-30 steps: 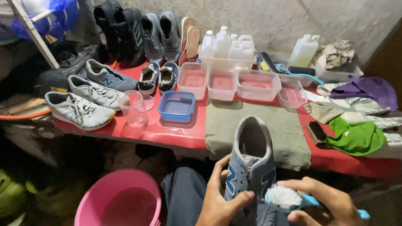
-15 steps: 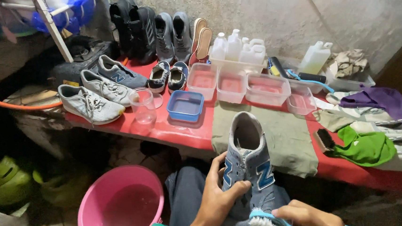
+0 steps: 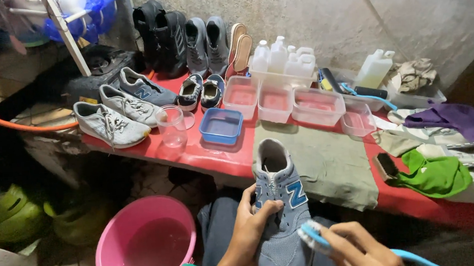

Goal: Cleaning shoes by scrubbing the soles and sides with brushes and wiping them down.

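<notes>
Our left hand point(image 3: 252, 226) wraps the side of one grey-blue mesh sneaker point(image 3: 279, 213) on our lap, before the red bench point(image 3: 210, 154); our right hand point(image 3: 356, 247) grips a blue-handled brush point(image 3: 314, 236) at its toe, handle cut off. We count four clear plastic tubs point(image 3: 276, 99), one pink basin point(image 3: 145, 248).

I see a grey-blue sneaker point(image 3: 279, 213) with a blue, white-edged side emblem. The brush point(image 3: 333, 243) has a light blue handle and whitish bristles. The bench point(image 3: 210, 154) is red, the cloth point(image 3: 328, 163) olive, the basin point(image 3: 145, 245) pink, the square tub point(image 3: 221, 126) blue.
</notes>
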